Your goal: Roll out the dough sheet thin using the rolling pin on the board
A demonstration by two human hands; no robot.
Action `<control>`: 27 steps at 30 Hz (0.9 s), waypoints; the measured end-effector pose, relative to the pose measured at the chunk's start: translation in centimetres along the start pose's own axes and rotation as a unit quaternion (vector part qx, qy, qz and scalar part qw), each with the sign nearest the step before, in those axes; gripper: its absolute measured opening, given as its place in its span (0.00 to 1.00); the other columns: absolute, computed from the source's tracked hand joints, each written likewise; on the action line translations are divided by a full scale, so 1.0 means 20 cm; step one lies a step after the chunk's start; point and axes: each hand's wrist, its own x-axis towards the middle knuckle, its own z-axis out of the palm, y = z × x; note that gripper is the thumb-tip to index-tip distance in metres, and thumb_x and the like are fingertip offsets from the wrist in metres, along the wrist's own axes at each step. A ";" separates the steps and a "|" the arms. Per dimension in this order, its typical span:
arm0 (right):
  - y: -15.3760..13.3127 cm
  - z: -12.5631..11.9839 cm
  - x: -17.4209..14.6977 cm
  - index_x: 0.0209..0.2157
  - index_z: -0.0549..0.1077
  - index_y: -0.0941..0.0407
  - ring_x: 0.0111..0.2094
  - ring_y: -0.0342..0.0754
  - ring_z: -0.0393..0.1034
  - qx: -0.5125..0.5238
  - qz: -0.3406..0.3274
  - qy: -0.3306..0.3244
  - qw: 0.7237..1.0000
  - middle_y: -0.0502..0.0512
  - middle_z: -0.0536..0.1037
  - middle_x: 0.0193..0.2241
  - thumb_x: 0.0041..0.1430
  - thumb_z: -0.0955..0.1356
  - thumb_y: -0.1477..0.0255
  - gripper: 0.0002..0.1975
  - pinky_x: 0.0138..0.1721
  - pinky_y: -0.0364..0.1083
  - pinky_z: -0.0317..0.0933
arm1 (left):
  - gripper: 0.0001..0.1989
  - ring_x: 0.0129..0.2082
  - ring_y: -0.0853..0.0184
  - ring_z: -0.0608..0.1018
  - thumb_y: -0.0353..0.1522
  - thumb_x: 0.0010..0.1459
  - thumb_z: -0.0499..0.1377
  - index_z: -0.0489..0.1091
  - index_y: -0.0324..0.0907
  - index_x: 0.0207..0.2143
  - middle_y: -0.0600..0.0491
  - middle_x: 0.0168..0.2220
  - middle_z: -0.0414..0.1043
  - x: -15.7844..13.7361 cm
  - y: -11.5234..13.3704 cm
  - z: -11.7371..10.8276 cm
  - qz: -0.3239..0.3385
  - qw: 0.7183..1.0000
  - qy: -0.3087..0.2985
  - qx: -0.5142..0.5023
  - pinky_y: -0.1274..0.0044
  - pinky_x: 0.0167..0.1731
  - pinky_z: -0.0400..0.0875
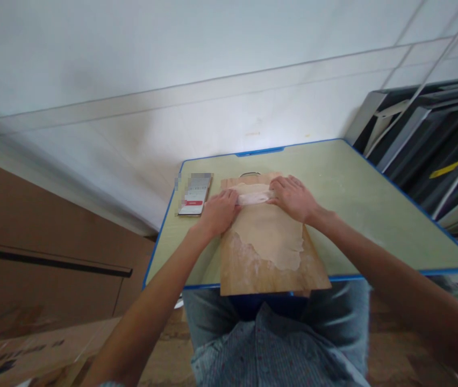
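Observation:
A thin, irregular sheet of dough [271, 231] is spread over a wooden board [245, 274]. Across its far part lies a short, whitish rolling pin [255, 198], dusted as if with flour. My left hand [221, 209] is closed over the pin's left end, near the board's left edge. Around the right end curl the fingers of my right hand [291, 196], which is held over the board's far right side. Both palms hide the ends of the pin. Pale smears mark the bare wood below the dough.
A phone [194, 196] with a lit screen lies left of the board on the pale green table [353, 204], which has a blue rim. Behind stands a white wall [213, 118]. Dark flat panels [422, 129] lean at the right, and brown cardboard [43, 226] stands at the left.

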 end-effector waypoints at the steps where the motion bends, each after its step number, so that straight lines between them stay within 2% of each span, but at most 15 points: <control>1: 0.01 0.00 -0.02 0.43 0.69 0.60 0.48 0.55 0.67 -0.005 0.000 0.003 1.000 0.62 0.74 0.45 0.62 0.62 0.66 0.13 0.54 0.53 0.53 | 0.14 0.51 0.60 0.72 0.34 0.64 0.49 0.63 0.36 0.49 0.43 0.52 0.69 0.00 0.02 0.00 0.002 1.000 0.001 -0.006 0.71 0.48 0.67; 5: 0.02 0.02 -0.08 0.44 0.69 0.59 0.49 0.54 0.67 -0.009 0.021 0.009 1.000 0.61 0.74 0.45 0.65 0.60 0.67 0.13 0.58 0.57 0.48 | 0.20 0.57 0.59 0.66 0.39 0.65 0.46 0.61 0.35 0.53 0.42 0.57 0.64 0.01 0.07 0.01 0.012 1.000 0.015 -0.021 0.70 0.52 0.63; 9: 0.00 0.05 -0.06 0.47 0.69 0.60 0.54 0.55 0.63 -0.004 0.050 0.023 0.998 0.65 0.72 0.51 0.66 0.57 0.63 0.19 0.59 0.61 0.45 | 0.22 0.59 0.59 0.64 0.40 0.66 0.45 0.59 0.37 0.57 0.43 0.59 0.63 0.04 0.08 0.02 -0.013 0.999 0.044 -0.028 0.68 0.55 0.60; 13: -0.03 0.05 0.02 0.48 0.70 0.61 0.56 0.55 0.61 0.003 0.070 0.014 0.997 0.65 0.71 0.53 0.67 0.55 0.63 0.21 0.59 0.60 0.44 | 0.21 0.56 0.61 0.67 0.40 0.66 0.42 0.65 0.40 0.52 0.45 0.55 0.67 0.12 0.07 0.02 -0.044 0.997 0.054 -0.040 0.70 0.51 0.63; 16: -0.03 0.04 0.09 0.48 0.71 0.60 0.56 0.54 0.62 0.008 0.086 0.002 0.996 0.62 0.72 0.52 0.67 0.54 0.65 0.21 0.59 0.57 0.45 | 0.24 0.51 0.60 0.71 0.41 0.67 0.39 0.68 0.39 0.48 0.45 0.50 0.71 0.18 0.06 0.02 -0.087 0.995 0.044 -0.027 0.70 0.45 0.67; 19: -0.02 0.03 0.17 0.47 0.72 0.58 0.51 0.53 0.67 0.011 0.106 -0.036 0.994 0.60 0.75 0.49 0.67 0.52 0.66 0.22 0.55 0.55 0.50 | 0.26 0.47 0.58 0.74 0.42 0.67 0.37 0.69 0.39 0.48 0.44 0.46 0.74 0.25 0.05 0.03 -0.128 0.991 0.036 -0.017 0.70 0.41 0.68; 22: -0.01 0.02 0.24 0.43 0.73 0.57 0.44 0.54 0.71 0.010 0.140 -0.089 0.986 0.61 0.77 0.44 0.67 0.50 0.65 0.24 0.44 0.51 0.58 | 0.28 0.44 0.57 0.76 0.44 0.66 0.35 0.69 0.39 0.47 0.44 0.44 0.75 0.31 0.02 0.04 -0.149 0.988 0.032 -0.020 0.70 0.39 0.68; 24: 0.01 0.02 0.29 0.41 0.74 0.58 0.42 0.55 0.71 0.008 0.160 -0.114 0.980 0.63 0.78 0.42 0.66 0.50 0.65 0.25 0.39 0.50 0.59 | 0.31 0.42 0.57 0.77 0.46 0.66 0.33 0.70 0.39 0.46 0.43 0.41 0.76 0.35 0.00 0.05 -0.164 0.986 0.017 -0.021 0.70 0.38 0.68; 27: 0.04 0.05 0.34 0.40 0.75 0.59 0.42 0.57 0.71 0.005 0.166 -0.121 0.979 0.65 0.77 0.42 0.65 0.51 0.67 0.24 0.41 0.52 0.59 | 0.34 0.41 0.56 0.78 0.47 0.65 0.31 0.72 0.38 0.43 0.42 0.39 0.77 0.40 -0.02 0.06 -0.181 0.983 0.007 -0.025 0.69 0.38 0.69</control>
